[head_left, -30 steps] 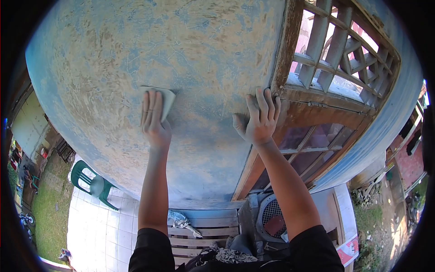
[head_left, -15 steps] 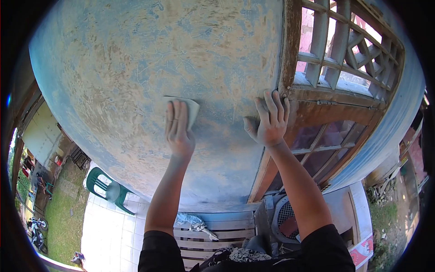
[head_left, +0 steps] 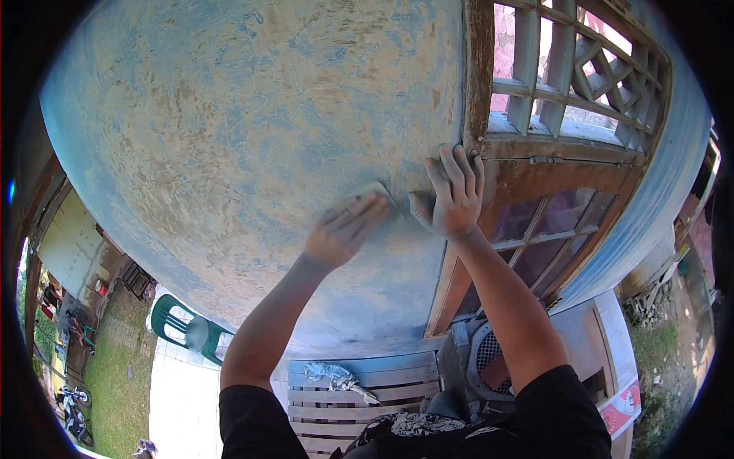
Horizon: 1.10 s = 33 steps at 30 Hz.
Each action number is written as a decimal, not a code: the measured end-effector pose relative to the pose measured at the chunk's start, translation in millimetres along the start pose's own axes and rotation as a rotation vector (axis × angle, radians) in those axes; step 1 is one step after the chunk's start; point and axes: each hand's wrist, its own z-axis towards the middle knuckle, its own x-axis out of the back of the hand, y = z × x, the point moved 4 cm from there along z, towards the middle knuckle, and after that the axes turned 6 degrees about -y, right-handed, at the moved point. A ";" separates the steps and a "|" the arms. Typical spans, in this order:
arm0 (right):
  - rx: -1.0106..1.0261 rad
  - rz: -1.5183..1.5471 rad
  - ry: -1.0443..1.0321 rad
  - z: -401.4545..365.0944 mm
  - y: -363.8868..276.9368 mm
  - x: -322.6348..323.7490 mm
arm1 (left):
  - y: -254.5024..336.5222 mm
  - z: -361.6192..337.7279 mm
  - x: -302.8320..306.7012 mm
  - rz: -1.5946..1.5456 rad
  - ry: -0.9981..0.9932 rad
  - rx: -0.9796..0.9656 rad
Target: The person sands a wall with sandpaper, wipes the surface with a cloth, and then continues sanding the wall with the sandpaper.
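My left hand [head_left: 348,229] presses a thin pale sheet [head_left: 376,188] flat against the patchy blue and tan wall [head_left: 267,99]. The sheet's edge shows past the fingertips; the rest lies under the hand, which is slightly blurred. To its right, my right hand [head_left: 453,191] rests on the wall beside the wooden window frame [head_left: 475,84], fingers spread, holding nothing. Both hands look dusty.
Below the wall stands a slatted wooden bench [head_left: 321,413] with a crumpled bag [head_left: 336,376] on it. A fan [head_left: 493,359] is at the lower right, a green plastic chair [head_left: 206,336] at the lower left. A motorcycle [head_left: 75,413] stands beyond the grass.
My left hand has moved right along the wall with the sheet and now tilts to the right, closer to my right hand. The view has shifted slightly; my right hand stays by the frame.
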 end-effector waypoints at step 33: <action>-0.024 -0.015 0.024 -1.3 1.8 -1.5 | -28.9 -10.8 21.8 0.142 0.074 0.189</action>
